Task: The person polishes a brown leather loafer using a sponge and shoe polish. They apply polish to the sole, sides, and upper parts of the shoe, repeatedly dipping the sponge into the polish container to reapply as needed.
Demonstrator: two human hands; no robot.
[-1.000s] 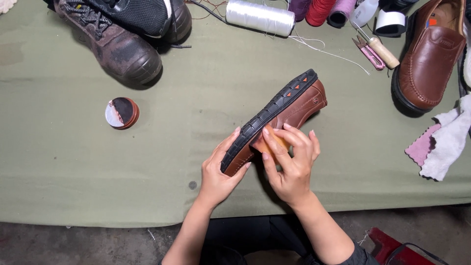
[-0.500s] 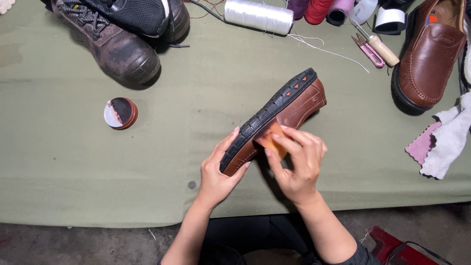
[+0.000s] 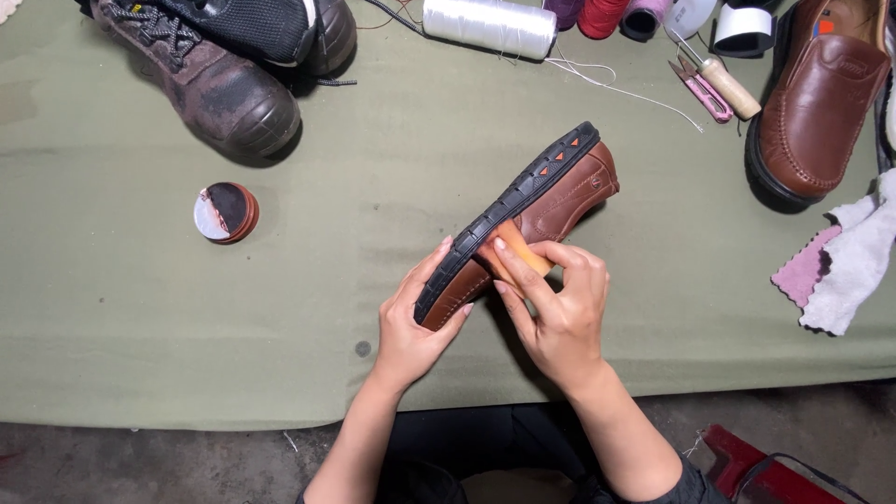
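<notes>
On the olive-green surface, a brown loafer is steadied on edge by the closed left hand while an orange pad, pinched in the right hand, has been slid further toward the heel, so rubbing continues.

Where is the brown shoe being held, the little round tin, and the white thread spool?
brown shoe [image 3: 579,191]: head view, on its leather side.
round tin [image 3: 227,212]: head view, on its top.
white thread spool [image 3: 490,25]: head view, on the wound thread.
</notes>
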